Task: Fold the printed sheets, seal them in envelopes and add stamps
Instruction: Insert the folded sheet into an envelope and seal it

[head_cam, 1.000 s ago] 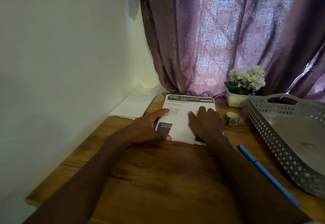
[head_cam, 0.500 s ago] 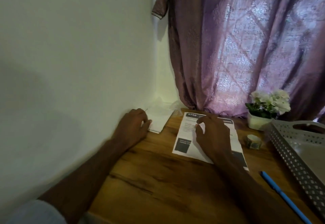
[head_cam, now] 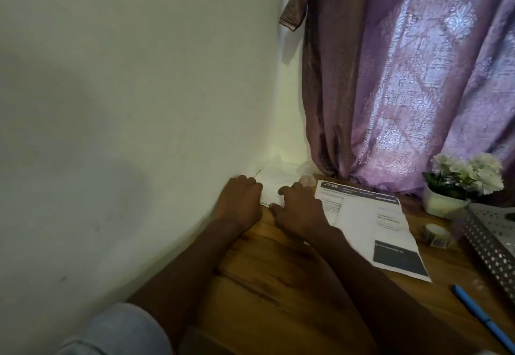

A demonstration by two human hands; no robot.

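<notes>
Left of the sheet [head_cam: 370,223], folded and lying flat on the wooden desk [head_cam: 278,285], envelopes [head_cam: 274,188] are being reached. Left hand [head_cam: 239,201] and right hand [head_cam: 299,209] are resting on the thin white stack; grip cannot be told. One envelope is judged needing separating next.

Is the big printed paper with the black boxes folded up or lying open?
Folded, partly. The white printed sheet lies flat on the wooden table, one flap turned over: its lower black box's lettering reads upside down.
</notes>
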